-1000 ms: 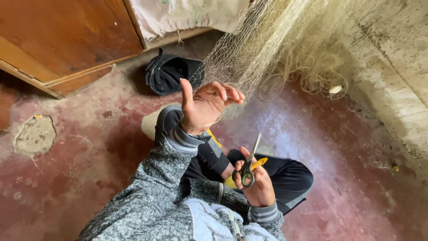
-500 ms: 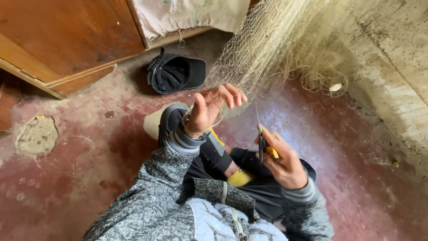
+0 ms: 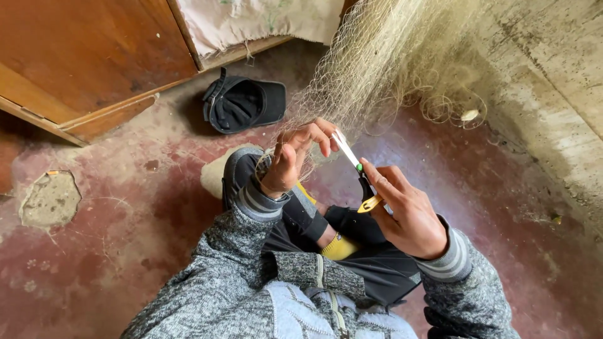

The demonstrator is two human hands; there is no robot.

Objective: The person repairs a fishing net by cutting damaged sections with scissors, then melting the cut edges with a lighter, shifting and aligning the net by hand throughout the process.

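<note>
A pale fishing net (image 3: pixel 389 63) hangs down from the upper right and bunches at my left hand (image 3: pixel 295 157), whose fingers pinch its lower strands. My right hand (image 3: pixel 405 210) grips a pair of scissors (image 3: pixel 355 169) with black and yellow handles. The blades point up and left, and their tips touch the net right beside my left fingers. Both arms wear grey knit sleeves, and my crossed legs in dark trousers lie below the hands.
A black cap (image 3: pixel 245 103) lies upside down on the worn red floor (image 3: pixel 113 251). A wooden cabinet (image 3: pixel 88 56) fills the upper left, with a pale cloth (image 3: pixel 264 22) hanging beside it. A rough concrete wall (image 3: pixel 553 81) runs along the right.
My right hand has lifted the scissors from my lap up to the net. My left hand has closed from an open palm onto the net strands.
</note>
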